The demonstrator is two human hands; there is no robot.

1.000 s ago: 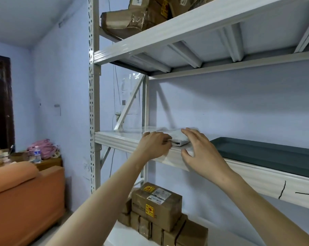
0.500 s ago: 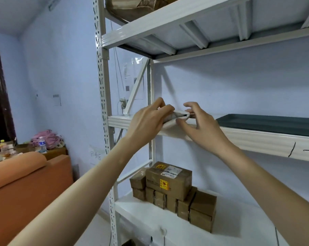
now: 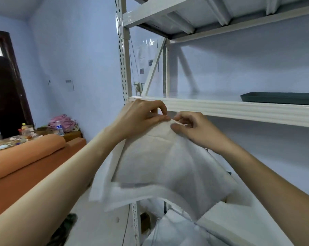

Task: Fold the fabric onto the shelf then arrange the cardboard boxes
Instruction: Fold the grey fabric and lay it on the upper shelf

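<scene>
A thin white fabric (image 3: 160,167) hangs unfolded in front of me, just below the front edge of the middle shelf (image 3: 239,110) of the white metal rack. My left hand (image 3: 141,118) and my right hand (image 3: 192,126) pinch its top edge close together, fingertips nearly touching. The cloth drapes down and hides the lower shelf where the cardboard boxes stood; no box shows now.
A dark green tray (image 3: 281,98) lies on the middle shelf at the right. The rack's upright post (image 3: 122,55) stands left of my hands. An orange sofa (image 3: 26,157) and a cluttered table with bottles (image 3: 59,127) are at the left. More white material lies at the bottom (image 3: 176,231).
The folded fabric has come off the middle shelf and dropped open. Both hands moved down and toward me, pinching its top edge. The boxes are now covered from view.
</scene>
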